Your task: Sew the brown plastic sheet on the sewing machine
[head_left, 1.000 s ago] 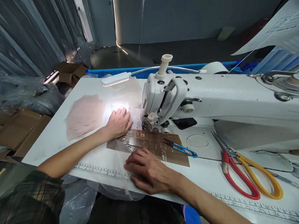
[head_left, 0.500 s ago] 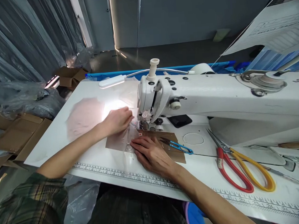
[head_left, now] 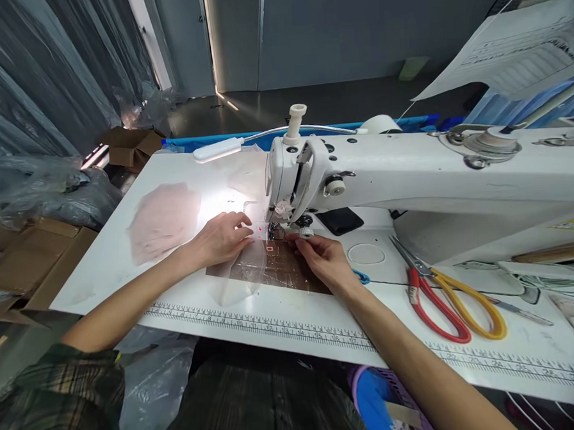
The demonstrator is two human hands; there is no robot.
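My left hand rests on the table left of the sewing machine's needle area, fingers bent and a little apart, touching a sheer pale fabric. That fabric lies partly over a brown sheet beneath the presser foot. My right hand is just right of the foot, its thumb and index finger pinched together; what is between them is too small to make out. Blue thread snips lie mostly hidden behind this hand. The white sewing machine stands over the work.
A pile of sheer pink fabric lies on the left of the table. Large scissors with red and yellow handles lie at the right. A ruler strip runs along the front edge. Cardboard boxes stand at the left.
My right hand has moved up and right, from pressing the fabric to beside the presser foot. More of the brown sheet shows. My left hand has shifted slightly downward, its fingers looser.
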